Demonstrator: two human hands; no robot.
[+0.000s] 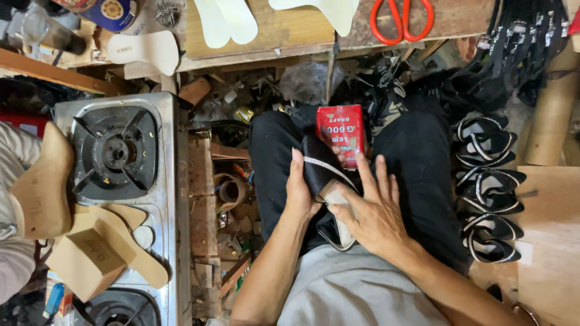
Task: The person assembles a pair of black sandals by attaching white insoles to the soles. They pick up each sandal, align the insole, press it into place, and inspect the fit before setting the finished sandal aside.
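We look straight down at our own lap, in black trousers and a grey shirt. Our left hand is wrapped around the side of a black shoe upper, thumb up along its edge. The upper rests on our thighs and has a thin silver strip across it. Our right hand lies over its lower part with fingers spread, the fingertips pressing a pale beige insole piece against the shoe. Just beyond the shoe, between our knees, stands a red tin can, touching or nearly touching the upper.

To our right, a column of finished black sandal uppers with silver trim lies stacked beside a bare wooden board. To our left, past a gap full of scraps, sits a steel gas stove with a black burner; a small cardboard box and a tan insole cutout rest on its top. A wooden shoe last sits at the far left edge against another person's pale sleeve.

Farthest away, a wooden surface carries cream insole cutouts and a pair of orange-handled scissors, with black straps hanging at the upper right
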